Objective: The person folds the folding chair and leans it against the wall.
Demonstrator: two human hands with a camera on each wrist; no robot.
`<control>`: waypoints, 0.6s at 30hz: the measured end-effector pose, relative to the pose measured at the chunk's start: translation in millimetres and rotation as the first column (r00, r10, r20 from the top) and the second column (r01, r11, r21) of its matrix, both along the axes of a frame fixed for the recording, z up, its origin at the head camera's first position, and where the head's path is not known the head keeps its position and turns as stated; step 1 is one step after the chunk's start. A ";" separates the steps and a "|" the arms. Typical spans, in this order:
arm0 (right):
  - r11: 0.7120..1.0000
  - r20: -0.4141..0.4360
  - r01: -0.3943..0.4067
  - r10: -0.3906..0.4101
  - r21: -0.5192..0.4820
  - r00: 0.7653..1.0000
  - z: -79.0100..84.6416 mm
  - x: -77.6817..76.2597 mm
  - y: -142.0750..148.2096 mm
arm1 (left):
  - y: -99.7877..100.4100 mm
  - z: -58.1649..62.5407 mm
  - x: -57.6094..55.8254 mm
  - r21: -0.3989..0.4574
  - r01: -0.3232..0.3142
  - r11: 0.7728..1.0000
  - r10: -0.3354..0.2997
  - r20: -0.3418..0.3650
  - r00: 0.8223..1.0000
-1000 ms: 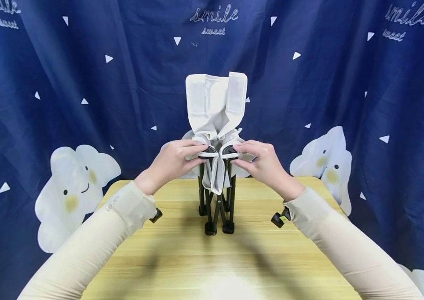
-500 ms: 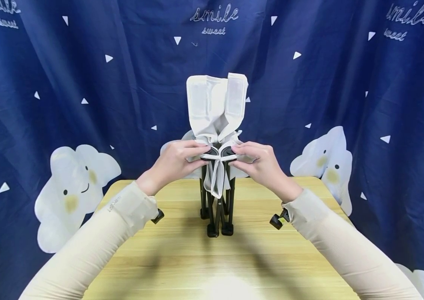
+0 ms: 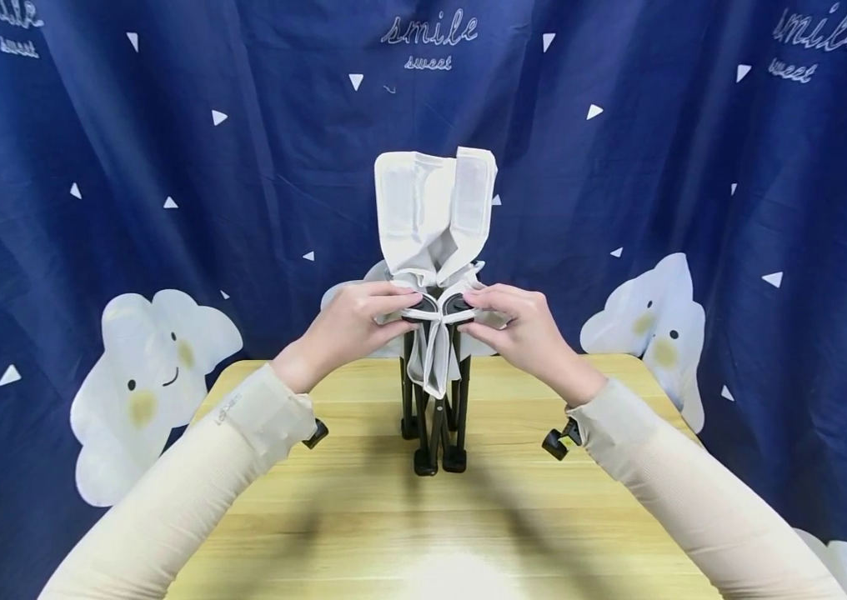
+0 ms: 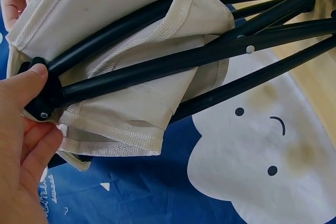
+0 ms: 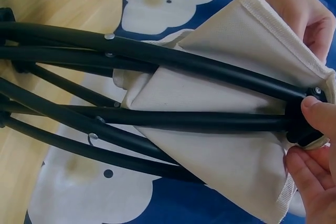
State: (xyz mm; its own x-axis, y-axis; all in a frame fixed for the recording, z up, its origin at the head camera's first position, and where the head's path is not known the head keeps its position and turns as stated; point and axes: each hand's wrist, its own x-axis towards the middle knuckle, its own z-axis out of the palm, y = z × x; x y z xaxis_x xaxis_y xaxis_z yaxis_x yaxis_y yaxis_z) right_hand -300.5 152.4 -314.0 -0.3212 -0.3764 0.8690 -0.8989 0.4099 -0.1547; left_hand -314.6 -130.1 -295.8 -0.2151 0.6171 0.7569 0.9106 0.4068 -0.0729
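Observation:
A folding camp stool stands upright on the table, with bunched white cloth [image 3: 434, 358] over crossed black legs [image 3: 423, 433]. Above the frame rises a folded white flap [image 3: 397, 200]. My left hand [image 3: 354, 321] pinches the black corner joint [image 4: 44, 90] at the stool's left, thumb on top and fingers beneath. On the opposite side my right hand [image 3: 517, 321] grips the matching corner joint [image 5: 304, 119] the same way. The two corners sit side by side, nearly meeting in the middle. Rivets on the crossed tubes [image 5: 210, 121] show in the right wrist view.
The wooden table [image 3: 303, 533] extends beneath the stool and towards me. Behind it hangs a dark blue curtain [image 3: 281, 167] with white clouds and triangles. A small black device [image 3: 562, 437] is strapped at the right wrist.
Over the past second the two corners and the legs have drawn slightly closer together. The legs' feet have shifted a little towards me. Both hands keep their hold.

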 end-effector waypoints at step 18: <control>0.999 0.082 0.040 -0.040 0.002 0.996 2.4 11.6 3.8 | -2.1 -7.0 10.8 0.058 -0.081 0.995 0.070 0.164 0.984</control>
State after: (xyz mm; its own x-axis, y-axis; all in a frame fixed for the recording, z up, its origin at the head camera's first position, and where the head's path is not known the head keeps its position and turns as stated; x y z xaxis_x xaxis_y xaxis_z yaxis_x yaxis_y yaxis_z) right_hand -289.0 156.2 -311.6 -0.4061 -0.3617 0.8392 -0.8659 0.4457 -0.2269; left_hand -303.8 -132.2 -302.8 -0.3821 0.5459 0.7457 0.8748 0.4738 0.1014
